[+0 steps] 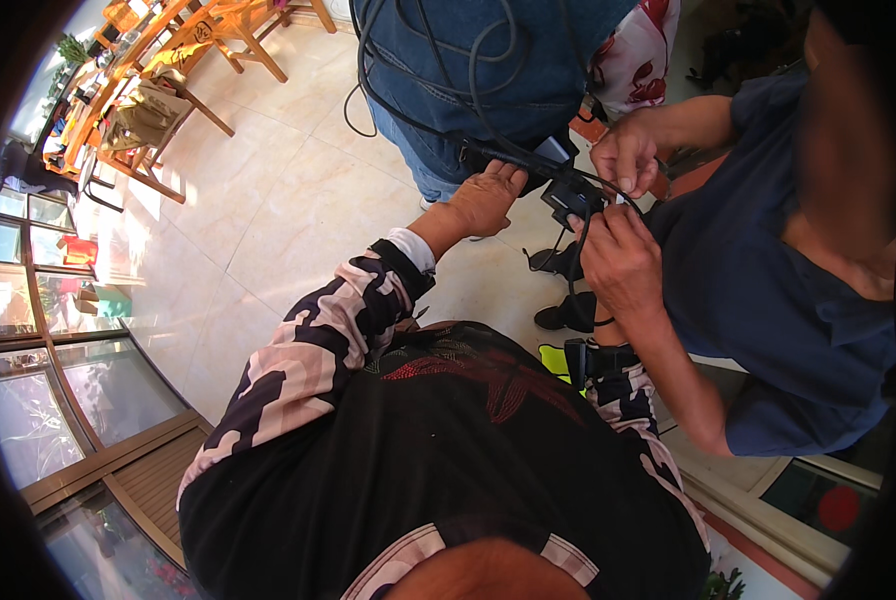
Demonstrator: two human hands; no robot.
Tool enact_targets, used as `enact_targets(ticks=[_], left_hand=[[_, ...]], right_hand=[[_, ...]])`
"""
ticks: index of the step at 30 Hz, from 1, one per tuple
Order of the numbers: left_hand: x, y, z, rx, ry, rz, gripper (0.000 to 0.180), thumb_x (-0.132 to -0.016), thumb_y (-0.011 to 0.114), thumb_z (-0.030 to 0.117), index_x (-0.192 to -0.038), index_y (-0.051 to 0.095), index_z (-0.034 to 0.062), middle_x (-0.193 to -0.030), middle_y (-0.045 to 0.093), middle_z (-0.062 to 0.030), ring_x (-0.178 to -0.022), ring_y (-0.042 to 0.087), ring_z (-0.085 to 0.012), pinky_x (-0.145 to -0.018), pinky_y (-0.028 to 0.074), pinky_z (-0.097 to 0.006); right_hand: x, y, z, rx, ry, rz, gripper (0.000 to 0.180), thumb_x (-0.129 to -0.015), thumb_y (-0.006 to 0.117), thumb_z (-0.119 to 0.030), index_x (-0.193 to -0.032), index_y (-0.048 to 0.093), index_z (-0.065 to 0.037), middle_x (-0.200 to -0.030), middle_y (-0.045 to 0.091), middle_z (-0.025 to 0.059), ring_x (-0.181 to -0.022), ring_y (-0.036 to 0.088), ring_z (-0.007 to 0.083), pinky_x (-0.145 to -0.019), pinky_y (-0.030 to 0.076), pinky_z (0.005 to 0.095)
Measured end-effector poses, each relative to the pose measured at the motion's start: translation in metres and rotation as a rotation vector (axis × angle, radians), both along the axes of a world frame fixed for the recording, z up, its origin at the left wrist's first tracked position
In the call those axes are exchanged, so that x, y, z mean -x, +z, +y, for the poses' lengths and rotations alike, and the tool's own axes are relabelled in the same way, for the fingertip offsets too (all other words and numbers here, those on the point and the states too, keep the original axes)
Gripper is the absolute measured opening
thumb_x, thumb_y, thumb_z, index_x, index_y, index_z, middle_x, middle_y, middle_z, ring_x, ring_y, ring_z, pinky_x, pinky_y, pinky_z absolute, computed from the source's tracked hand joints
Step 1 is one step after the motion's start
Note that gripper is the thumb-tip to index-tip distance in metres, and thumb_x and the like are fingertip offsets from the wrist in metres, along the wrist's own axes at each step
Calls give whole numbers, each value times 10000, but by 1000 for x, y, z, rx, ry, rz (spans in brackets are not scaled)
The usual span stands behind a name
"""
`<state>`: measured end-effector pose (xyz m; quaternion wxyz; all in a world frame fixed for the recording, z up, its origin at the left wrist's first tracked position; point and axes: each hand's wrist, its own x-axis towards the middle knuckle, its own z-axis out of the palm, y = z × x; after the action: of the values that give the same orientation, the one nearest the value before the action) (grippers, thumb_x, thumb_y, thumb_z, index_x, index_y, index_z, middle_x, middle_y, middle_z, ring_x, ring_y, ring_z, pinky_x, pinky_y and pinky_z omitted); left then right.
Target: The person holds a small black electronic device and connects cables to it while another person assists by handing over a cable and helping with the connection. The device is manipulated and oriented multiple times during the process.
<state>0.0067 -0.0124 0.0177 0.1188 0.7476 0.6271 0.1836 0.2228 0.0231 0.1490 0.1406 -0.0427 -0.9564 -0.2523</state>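
My left hand (480, 203) is closed at the edge of a black waist belt (503, 152) on a person in blue denim (468, 75). Its fingertips press on the belt, and the far side of the grip is hidden. My right forearm (623, 385) runs behind another person's arm, so the fingers of that hand are out of sight. Just right of my left hand, a small black box with cables (566, 195) hangs by the belt. The other person's two hands (620, 250) hold a cable end beside this box. A small grey-faced device (552, 150) sits on the belt.
Loops of black cable (473, 60) hang over the denim back. The other person, in a dark blue shirt (758, 290), stands close on the right. Wooden chairs (153, 120) and a cluttered table (88, 100) stand far left, with glass-paned frames (98, 385) nearer on that side.
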Motion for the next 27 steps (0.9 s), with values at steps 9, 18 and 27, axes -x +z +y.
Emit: enact_targets(ticks=[9,18,27], left_hand=[[2,3,-1,24,-10,19,736,-651,790,168,-1262,425,-20,-1325,454,-181,-1215,445,-327,-977,446,-370],[3,3,-1,23,-15,6,734,-658,785,162,-1270,422,-20,-1351,440,-186,-1233,434,-333,-993,436,-371],[4,1,-2,19,-19,22,753,-660,787,171,-1283,415,-28,-1371,422,-193,-1242,427,-333,-1001,432,-372]], right_hand=[[-2,-1,4,245,7,59,159,-955,500,-130,-930,583,3,-885,560,86,-857,566,210,-792,479,271],[-5,-7,10,597,25,142,172,-967,483,-140,-927,577,-1,-883,557,84,-849,560,207,-788,476,272],[-7,-13,13,821,46,205,187,-978,465,-151,-923,570,-6,-880,554,82,-840,555,203,-785,472,272]])
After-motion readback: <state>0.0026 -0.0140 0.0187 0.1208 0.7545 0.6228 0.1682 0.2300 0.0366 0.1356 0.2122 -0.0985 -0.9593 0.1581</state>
